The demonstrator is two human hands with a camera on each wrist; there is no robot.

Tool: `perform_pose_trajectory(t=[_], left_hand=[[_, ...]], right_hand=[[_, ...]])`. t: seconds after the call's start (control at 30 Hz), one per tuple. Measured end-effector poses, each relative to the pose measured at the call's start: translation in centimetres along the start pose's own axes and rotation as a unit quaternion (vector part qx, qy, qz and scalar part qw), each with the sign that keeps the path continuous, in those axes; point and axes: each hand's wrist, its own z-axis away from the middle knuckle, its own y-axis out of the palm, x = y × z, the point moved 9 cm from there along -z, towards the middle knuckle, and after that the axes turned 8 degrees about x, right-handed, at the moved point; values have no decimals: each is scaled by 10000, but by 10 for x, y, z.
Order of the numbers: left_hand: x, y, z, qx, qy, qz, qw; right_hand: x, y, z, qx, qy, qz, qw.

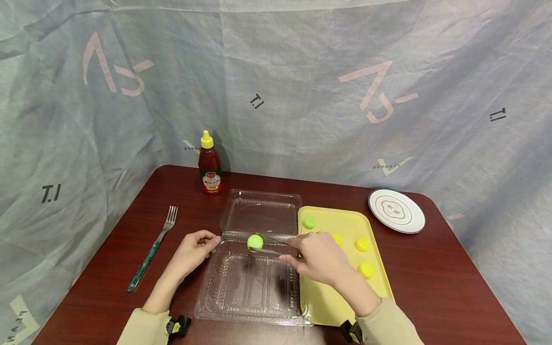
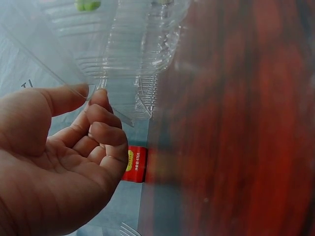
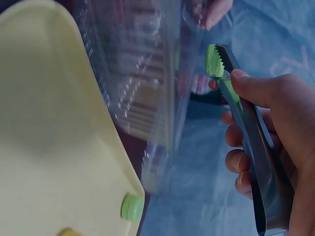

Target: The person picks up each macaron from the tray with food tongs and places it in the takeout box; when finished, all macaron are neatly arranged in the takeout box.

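Note:
My left hand pinches the edge of a clear plastic clamshell box near its hinge, thumb and index finger on the rim in the left wrist view. The box lies with its lid folded back, away from me. In my right hand are metal tongs, the thumb on one arm and the fingers behind the other. Their toothed tips grip a light green macaron, held above the far part of the box's base. Several macarons rest on a yellow tray: one green, the others yellow.
Close by the box's right side is the tray. Behind the lid, to the left, stands a red sauce bottle with a yellow cap. A fork with a green handle lies left of my left hand. White plates sit at the back right.

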Motion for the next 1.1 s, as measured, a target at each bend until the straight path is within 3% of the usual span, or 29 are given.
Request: perform_pose_trajectory(t=[0.43,1.1], left_hand=[[-1,0,0,26,65,29,10000],[-1,0,1,12,-8,-86,10000]], right_hand=[[27,34,-13,556,-289,-50,9980],[40,58,-18,633,-254,198,9975]])
